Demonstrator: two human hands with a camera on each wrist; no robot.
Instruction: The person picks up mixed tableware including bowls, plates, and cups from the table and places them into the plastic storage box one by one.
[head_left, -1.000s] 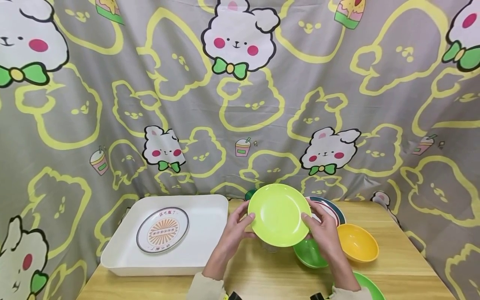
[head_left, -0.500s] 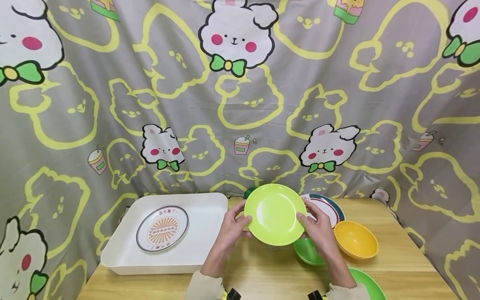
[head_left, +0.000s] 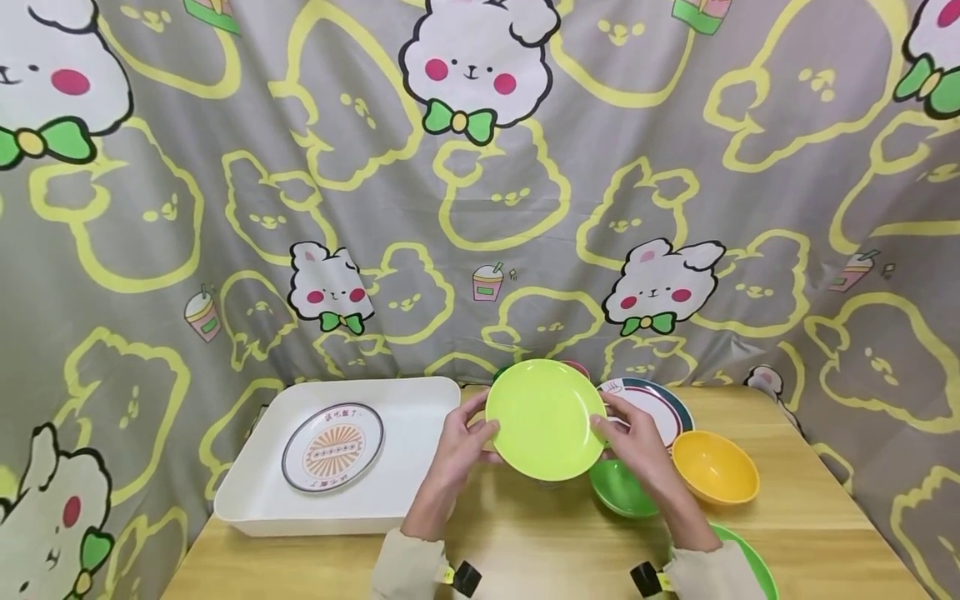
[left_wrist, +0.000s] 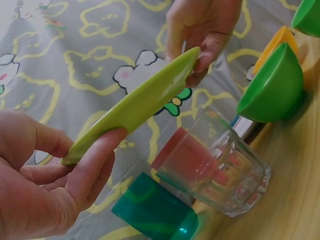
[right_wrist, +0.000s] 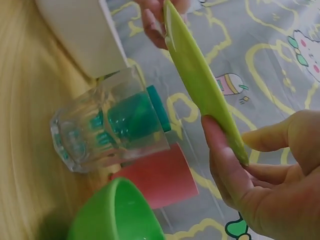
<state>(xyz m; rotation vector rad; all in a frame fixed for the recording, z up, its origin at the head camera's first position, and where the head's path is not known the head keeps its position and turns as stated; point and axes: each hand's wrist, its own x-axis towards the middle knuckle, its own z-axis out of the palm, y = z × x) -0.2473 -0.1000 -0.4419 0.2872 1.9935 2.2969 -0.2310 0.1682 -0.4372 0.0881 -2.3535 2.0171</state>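
A lime-green plate is held up over the table, its face tilted toward the head camera. My left hand pinches its left edge, thumb on the face and fingers behind. On the opposite edge my right hand grips it the same way. Both wrist views show the plate nearly edge-on, above a clear glass tumbler. Behind the tumbler stand a teal cup and a red cup. The head view has the tumbler mostly hidden by the plate.
At left sits a white tray with a round patterned plate inside. A green bowl, a yellow bowl and a dark-rimmed white plate are at right. Another green dish lies near the front. A patterned curtain hangs behind.
The lime-green plate has shifted slightly left, with both hands still gripping it. The head view has tilted a little, and the pink-red rim behind the plate now shows.
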